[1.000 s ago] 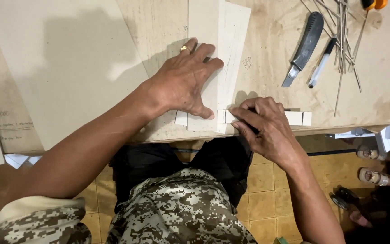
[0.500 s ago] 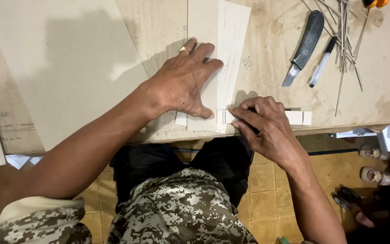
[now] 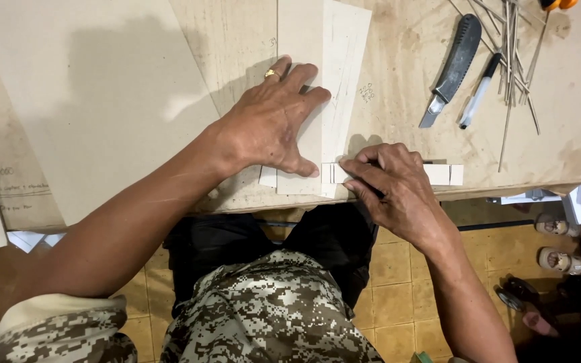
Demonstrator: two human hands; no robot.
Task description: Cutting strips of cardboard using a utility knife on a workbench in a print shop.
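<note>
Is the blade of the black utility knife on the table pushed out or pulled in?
Out: on the black utility knife, a short grey blade tip shows at its lower end.

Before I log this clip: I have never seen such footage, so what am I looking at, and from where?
The one view comes from a camera worn on the person's head, looking down at their own bare hands and lap. The left hand presses flat on a pale upright strip of card on a worn wooden table. The right hand pinches a small white strip lying crosswise at the table's near edge. A large grey board lies to the left. A utility knife, a pen and thin sticks lie at the upper right.
</note>
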